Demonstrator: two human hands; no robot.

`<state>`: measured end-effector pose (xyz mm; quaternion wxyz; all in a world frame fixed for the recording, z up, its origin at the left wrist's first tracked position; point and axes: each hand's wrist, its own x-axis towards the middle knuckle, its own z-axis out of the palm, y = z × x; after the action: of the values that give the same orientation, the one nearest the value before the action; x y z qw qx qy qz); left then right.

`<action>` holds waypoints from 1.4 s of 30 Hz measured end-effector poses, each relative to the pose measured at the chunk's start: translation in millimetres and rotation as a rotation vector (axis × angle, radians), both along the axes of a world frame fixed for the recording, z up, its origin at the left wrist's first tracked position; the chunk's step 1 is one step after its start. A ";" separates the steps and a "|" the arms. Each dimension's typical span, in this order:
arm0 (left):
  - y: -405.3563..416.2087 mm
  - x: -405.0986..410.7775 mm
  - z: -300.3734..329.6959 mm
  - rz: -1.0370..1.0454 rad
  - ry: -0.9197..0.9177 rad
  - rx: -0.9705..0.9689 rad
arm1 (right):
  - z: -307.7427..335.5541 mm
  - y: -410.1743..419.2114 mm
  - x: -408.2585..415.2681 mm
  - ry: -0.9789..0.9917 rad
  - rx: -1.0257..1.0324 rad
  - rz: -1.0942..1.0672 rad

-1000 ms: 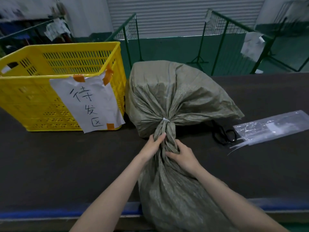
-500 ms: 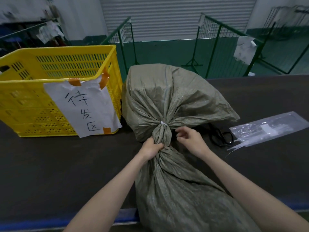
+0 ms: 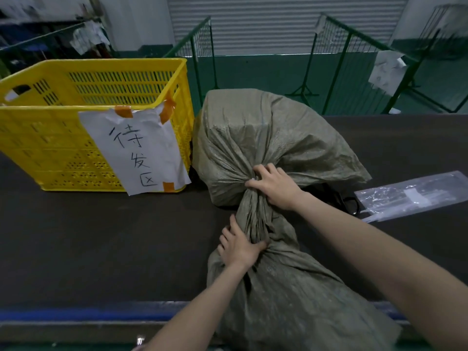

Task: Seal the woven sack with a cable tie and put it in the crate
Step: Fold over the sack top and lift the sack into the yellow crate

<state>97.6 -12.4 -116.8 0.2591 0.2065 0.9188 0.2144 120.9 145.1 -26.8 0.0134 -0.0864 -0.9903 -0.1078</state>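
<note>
A grey-green woven sack (image 3: 255,138) lies on the dark table, its full body right beside the yellow crate (image 3: 76,148). The gathered neck runs toward me, and its loose end hangs over the table's front edge. A white cable tie (image 3: 253,179) circles the neck; only a sliver shows under my fingers. My right hand (image 3: 274,188) is closed around the neck right at the tie. My left hand (image 3: 239,245) grips the twisted neck lower down, nearer to me.
The crate carries a taped white paper sign (image 3: 138,150) with handwriting. A clear plastic bag of cable ties (image 3: 415,196) lies at the right, with black scissors (image 3: 348,205) partly hidden behind my right arm. Green metal fence panels (image 3: 336,62) stand beyond the table.
My right hand has moved up onto the tied neck and closed on it. My left hand has slid down the neck toward me. The view has shifted closer.
</note>
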 end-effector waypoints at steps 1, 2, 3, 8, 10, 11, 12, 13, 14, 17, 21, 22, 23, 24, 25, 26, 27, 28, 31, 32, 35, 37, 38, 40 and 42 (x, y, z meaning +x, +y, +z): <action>-0.4 -1.2 -0.8 -0.002 0.030 -0.030 | -0.2 -0.8 -2.1 -0.010 -0.007 -0.005; -1.6 -3.1 -1.3 -0.007 0.048 -0.054 | -1.2 -1.2 -3.9 -0.020 -0.013 -0.006; -3.0 -7.8 -1.4 -0.021 0.056 -0.070 | -2.1 -1.2 -5.2 -0.028 -0.021 -0.011; -20.0 -60.3 21.2 -0.190 0.249 -0.164 | -2.4 2.2 -9.7 -0.039 -0.098 -0.052; -24.6 -93.9 37.8 -0.304 0.493 -0.215 | -2.6 2.7 -10.4 -0.018 -0.148 -0.064; -25.8 -112.0 47.3 -0.358 0.661 -0.211 | -2.6 2.4 -11.7 -0.003 -0.178 -0.073; -25.1 -128.5 56.0 -0.413 0.843 -0.184 | -3.7 2.4 -12.2 0.009 -0.210 -0.088; -22.9 -143.4 66.0 -0.470 1.026 -0.150 | -3.3 2.3 -13.6 0.020 -0.239 -0.105; -19.8 -154.6 76.3 -0.517 1.187 -0.107 | -3.7 2.6 -14.3 0.031 -0.262 -0.122; -8.0 -172.4 95.2 -0.631 1.485 -0.011 | -5.1 3.5 -14.2 0.068 -0.319 -0.166; -10.6 -163.0 75.9 -0.514 1.401 -0.007 | -13.8 0.3 -8.6 0.118 -0.380 -0.197; -16.2 -155.7 65.0 -0.443 1.299 -0.031 | -16.6 -1.7 -7.4 0.133 -0.386 -0.204; -21.6 -146.9 52.2 -0.372 1.181 -0.047 | -18.9 -3.3 -6.7 0.146 -0.390 -0.213; -27.8 -135.6 40.4 -0.314 1.063 -0.046 | -21.1 -5.0 -6.6 0.154 -0.395 -0.221; -33.5 -121.9 29.8 -0.276 0.948 -0.037 | -22.4 -6.1 -6.2 0.158 -0.396 -0.228; -39.4 -107.6 20.3 -0.250 0.854 -0.025 | -23.3 -7.5 -6.4 0.158 -0.394 -0.228; -43.8 -93.5 12.1 -0.241 0.748 -0.027 | -23.9 -8.2 -6.3 0.157 -0.386 -0.225; -46.9 -81.1 4.6 -0.237 0.631 -0.039 | -24.3 -8.9 -6.1 0.151 -0.374 -0.217; -51.5 -59.4 -10.6 -0.260 0.480 -0.171 | -23.6 -11.3 -6.2 0.122 -0.318 -0.190; -52.1 -56.4 -13.2 -0.259 0.489 -0.217 | -23.4 -12.1 -6.2 0.116 -0.302 -0.182; -52.9 -57.5 -16.0 -0.167 0.542 -0.257 | -22.4 -13.3 -6.0 0.111 -0.285 -0.175; -55.9 -60.9 -18.2 -0.096 0.580 -0.251 | -22.0 -12.9 -4.8 0.111 -0.281 -0.174; -58.4 -62.7 -19.6 -0.056 0.581 -0.242 | -21.9 -12.7 -3.9 0.113 -0.282 -0.171; -63.9 -67.7 -22.6 0.051 0.539 -0.216 | -21.7 -12.6 -1.6 0.119 -0.281 -0.166; -68.0 -73.1 -24.2 0.127 0.476 -0.227 | -22.1 -13.4 0.3 0.119 -0.279 -0.167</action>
<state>24.5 -80.4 -140.9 0.0433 0.1628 0.9831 0.0712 121.2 131.7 -48.9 0.0511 -0.1755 -0.9825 0.0352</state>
